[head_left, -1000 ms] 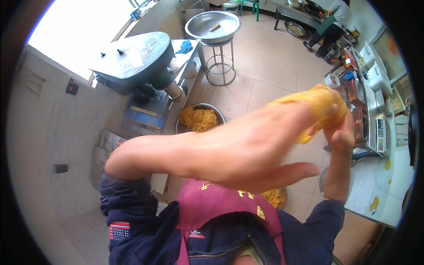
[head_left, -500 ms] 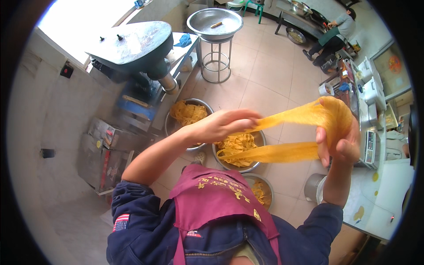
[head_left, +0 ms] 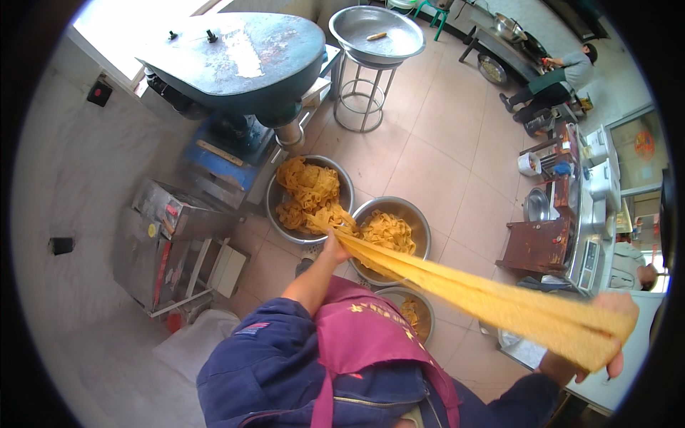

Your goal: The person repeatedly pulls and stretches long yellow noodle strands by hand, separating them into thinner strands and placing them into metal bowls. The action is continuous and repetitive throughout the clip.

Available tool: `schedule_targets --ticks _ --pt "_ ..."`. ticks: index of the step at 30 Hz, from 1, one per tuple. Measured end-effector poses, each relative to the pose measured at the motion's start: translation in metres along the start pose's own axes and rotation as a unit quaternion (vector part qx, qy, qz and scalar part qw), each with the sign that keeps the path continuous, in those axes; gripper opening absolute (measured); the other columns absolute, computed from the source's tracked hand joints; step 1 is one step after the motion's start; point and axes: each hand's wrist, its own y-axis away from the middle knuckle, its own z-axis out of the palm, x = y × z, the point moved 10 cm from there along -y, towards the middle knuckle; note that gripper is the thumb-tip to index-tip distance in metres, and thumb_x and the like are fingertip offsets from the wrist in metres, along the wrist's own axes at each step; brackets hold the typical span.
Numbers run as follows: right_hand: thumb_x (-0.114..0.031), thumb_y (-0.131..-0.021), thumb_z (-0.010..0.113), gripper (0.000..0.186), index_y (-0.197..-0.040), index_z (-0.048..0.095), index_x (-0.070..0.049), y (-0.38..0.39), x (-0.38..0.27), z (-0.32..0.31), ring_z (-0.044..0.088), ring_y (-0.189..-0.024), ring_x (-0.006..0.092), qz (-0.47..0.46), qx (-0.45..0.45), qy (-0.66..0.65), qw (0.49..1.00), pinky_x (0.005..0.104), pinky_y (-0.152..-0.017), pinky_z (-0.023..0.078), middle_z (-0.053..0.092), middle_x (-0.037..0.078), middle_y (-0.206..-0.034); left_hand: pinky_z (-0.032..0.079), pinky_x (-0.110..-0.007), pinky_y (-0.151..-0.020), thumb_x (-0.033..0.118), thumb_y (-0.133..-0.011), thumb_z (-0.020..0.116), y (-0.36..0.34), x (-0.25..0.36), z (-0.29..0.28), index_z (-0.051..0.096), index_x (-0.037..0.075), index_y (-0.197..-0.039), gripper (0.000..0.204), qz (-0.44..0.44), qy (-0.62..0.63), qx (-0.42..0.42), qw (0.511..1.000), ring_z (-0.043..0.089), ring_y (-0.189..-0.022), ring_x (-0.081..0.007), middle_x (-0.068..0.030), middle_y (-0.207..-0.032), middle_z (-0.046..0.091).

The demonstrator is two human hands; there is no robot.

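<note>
A long band of wide, flat yellow noodle strips [head_left: 457, 283] stretches taut between my hands, slanting down to the right across my front. My left hand [head_left: 335, 251] is closed round its left end, at the rim of the left metal basin [head_left: 275, 222]. Far to the right, my right hand [head_left: 619, 308] grips the looped other end, with fingers partly hidden by the strips. Heaped tangled noodles [head_left: 314, 187] fill the left basin, and more noodles [head_left: 387, 232] lie in the middle basin [head_left: 427, 242]. A third basin [head_left: 430, 321] nearer me holds a smaller amount.
A large green-grey machine [head_left: 250, 53] stands at the upper left. Behind the basins, a wide metal bowl [head_left: 357, 43] rests on a round stand [head_left: 360, 107]. On the right are a wooden cabinet [head_left: 535, 246] and a counter with a scale [head_left: 589, 258]. Another person [head_left: 564, 75] works at the far right.
My right hand has swung down and outward to the right, pulling the looped strips long and straight. My left hand has moved down and left to the left basin. The view has shifted.
</note>
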Motion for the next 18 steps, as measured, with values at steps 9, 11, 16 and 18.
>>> schedule_targets --ticks 9,11,16,18 --pt "-0.02 -0.085 0.079 0.025 -0.078 0.072 0.003 0.068 0.059 -0.122 0.066 -0.048 0.0184 0.246 0.385 0.386 0.801 0.029 -0.048 0.053 0.069 0.006 -0.062 0.05 -0.026 -0.056 0.009 -0.104 0.053 -0.071 0.056 -0.076 0.05 0.0 -0.127 0.026 -0.004 0.054 0.183 0.982 0.059 -0.07 -0.015 -0.0101 -0.097 0.066" --pt "-0.015 -0.088 0.067 0.022 -0.082 0.072 0.005 0.096 0.127 -0.15 0.063 -0.048 0.0143 0.344 0.429 0.304 0.778 0.028 -0.049 0.052 0.068 0.006 -0.061 0.051 -0.026 -0.057 0.009 -0.104 0.052 -0.051 0.07 -0.065 0.051 0.001 -0.125 0.022 0.018 0.005 0.206 0.978 0.059 -0.07 -0.0156 -0.0107 -0.098 0.067" --pt "-0.017 -0.094 0.067 0.021 -0.088 0.072 0.002 0.097 0.309 -0.233 0.063 -0.059 0.0102 0.469 0.342 0.315 0.751 0.0299 -0.058 0.051 0.065 0.005 -0.063 0.056 -0.036 -0.071 0.007 -0.103 0.05 -0.014 0.084 -0.047 0.051 0.005 -0.12 0.016 0.043 -0.126 0.211 0.968 0.063 -0.081 -0.0222 -0.0133 -0.1 0.067" --pt "-0.024 -0.093 0.071 0.028 -0.108 0.071 0.0 0.109 0.408 -0.276 0.071 -0.09 0.0264 0.451 0.353 0.466 0.675 0.0411 -0.082 0.055 0.073 0.016 -0.095 0.055 -0.038 -0.08 0.006 -0.103 0.051 -0.012 0.078 -0.059 0.051 0.005 -0.12 0.017 0.036 -0.2 0.199 0.959 0.064 -0.088 -0.0236 -0.0125 -0.1 0.068"
